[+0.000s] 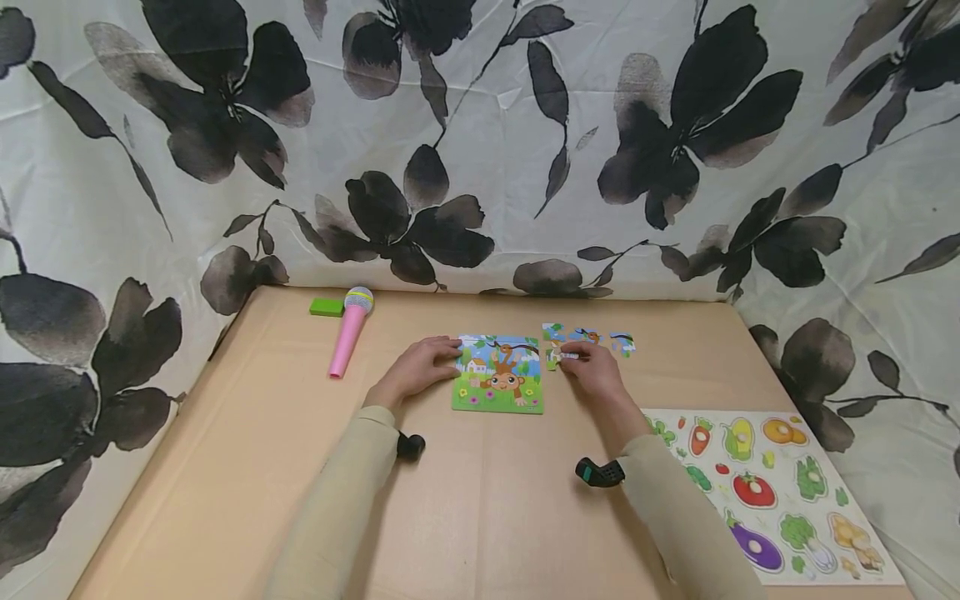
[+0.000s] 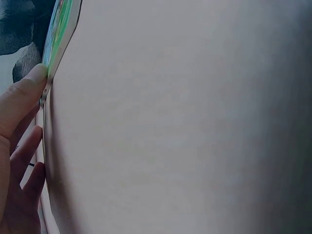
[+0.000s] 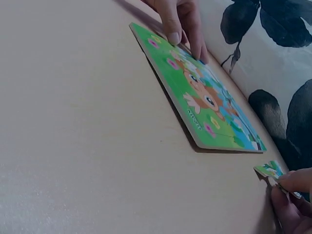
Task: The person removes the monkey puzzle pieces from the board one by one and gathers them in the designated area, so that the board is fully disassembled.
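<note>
A square monkey jigsaw puzzle (image 1: 498, 379) lies on the table with a green meadow and blue sky on it. My left hand (image 1: 414, 367) grips its left edge, thumb on top, as the left wrist view shows the thumb (image 2: 34, 75) against the border. To the right of the puzzle, my right hand (image 1: 600, 375) pinches a small puzzle piece between thumb and fingers. Beside that hand, in the right wrist view, shows a green and blue piece (image 3: 269, 168). More loose puzzle pieces (image 1: 622, 343) lie just beyond the right hand.
A pink toy microphone (image 1: 349, 333) lies at the back left, its head by a green block (image 1: 326, 307). At the right front is a white vegetable picture board (image 1: 780, 475). A floral cloth (image 1: 525, 150) hangs behind the table (image 1: 480, 500).
</note>
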The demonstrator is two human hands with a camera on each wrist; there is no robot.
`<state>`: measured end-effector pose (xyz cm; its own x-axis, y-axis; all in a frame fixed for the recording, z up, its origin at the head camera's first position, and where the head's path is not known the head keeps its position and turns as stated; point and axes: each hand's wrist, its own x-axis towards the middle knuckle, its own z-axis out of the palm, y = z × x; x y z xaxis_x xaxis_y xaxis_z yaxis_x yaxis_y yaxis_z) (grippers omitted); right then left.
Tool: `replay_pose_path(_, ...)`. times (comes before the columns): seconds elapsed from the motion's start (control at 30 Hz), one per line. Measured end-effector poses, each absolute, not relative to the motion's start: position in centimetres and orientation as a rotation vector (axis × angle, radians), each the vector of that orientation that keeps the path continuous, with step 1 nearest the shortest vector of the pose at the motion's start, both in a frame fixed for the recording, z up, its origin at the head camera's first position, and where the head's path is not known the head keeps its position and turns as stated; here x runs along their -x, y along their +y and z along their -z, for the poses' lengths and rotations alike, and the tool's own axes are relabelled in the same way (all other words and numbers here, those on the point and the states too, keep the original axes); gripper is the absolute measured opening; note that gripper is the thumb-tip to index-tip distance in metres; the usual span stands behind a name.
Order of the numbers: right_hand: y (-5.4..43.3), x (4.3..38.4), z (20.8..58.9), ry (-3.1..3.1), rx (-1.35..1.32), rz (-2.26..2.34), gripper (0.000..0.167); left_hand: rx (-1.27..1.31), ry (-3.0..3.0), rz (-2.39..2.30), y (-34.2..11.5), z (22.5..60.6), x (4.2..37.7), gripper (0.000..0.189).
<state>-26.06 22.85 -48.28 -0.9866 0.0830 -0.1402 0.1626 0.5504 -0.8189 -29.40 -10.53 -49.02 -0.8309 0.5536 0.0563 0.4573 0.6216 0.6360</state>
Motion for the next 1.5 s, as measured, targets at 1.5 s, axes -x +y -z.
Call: replay_pose_path(1.5, 21.6, 26.6, 49.4, 2.948, -0.144, 1.267, 0.017, -0.842, 2.700, -0.990, -10.6, 49.1, 29.5, 0.042)
